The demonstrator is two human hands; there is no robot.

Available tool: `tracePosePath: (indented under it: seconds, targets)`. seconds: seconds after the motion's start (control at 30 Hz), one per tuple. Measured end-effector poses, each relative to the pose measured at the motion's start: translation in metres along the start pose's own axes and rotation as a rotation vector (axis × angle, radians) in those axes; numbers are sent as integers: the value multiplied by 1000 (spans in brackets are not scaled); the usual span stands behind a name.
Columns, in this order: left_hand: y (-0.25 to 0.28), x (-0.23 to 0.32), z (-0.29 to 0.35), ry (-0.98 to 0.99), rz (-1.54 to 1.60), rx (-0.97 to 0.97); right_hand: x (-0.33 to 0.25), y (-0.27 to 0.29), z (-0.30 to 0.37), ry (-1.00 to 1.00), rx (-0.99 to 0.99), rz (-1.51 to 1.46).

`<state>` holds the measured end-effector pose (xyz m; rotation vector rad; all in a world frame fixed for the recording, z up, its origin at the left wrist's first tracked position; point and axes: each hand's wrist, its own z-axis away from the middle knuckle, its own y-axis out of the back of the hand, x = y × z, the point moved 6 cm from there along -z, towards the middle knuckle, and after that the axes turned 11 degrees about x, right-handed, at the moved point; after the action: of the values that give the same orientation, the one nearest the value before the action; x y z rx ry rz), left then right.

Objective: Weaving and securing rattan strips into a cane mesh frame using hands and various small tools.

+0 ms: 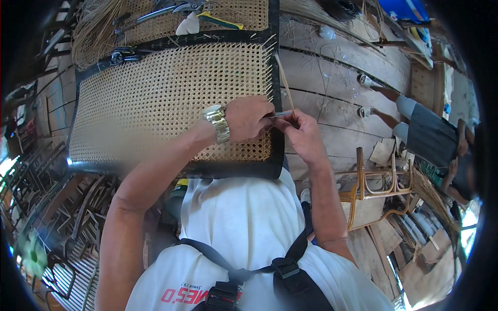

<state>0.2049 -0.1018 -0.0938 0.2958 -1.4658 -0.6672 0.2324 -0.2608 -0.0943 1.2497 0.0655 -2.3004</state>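
A black-framed panel (278,155) woven with open cane mesh (171,88) lies before me, short strand ends sticking out along its right edge. Over that edge my left hand (248,119), wearing a gold-coloured watch (220,124) on its wrist, is closed with fingertips pinched together; what lies inside them is hidden. Just right of the frame my right hand (306,136) pinches a pale cane strand (285,80) that rises in a loop beyond the fingers. Between both hands runs a thin greyish piece (282,113), too small to name. The fingertips nearly meet.
On the panel's far part lie pruning shears (187,7), a yellow-green-handled tool (220,20), a black clamp-like tool (123,56) and loose cane strands (93,31). A person (436,129) stands at right on the plank floor (337,90). A rattan chair frame (363,186) is nearby.
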Motion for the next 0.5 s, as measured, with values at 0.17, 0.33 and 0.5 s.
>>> tracePosePath:
  seconds: [0.17, 0.33, 0.5]
  targets:
    - [6, -1, -6, 153, 42, 2, 15, 1, 1, 23, -9, -83]
    - [0, 0, -6, 183, -43, -81, -7, -2, 21, 345, 106, 62]
    - [9, 2, -6, 57, 41, -72, -6, 16, 21, 192, 358, -66]
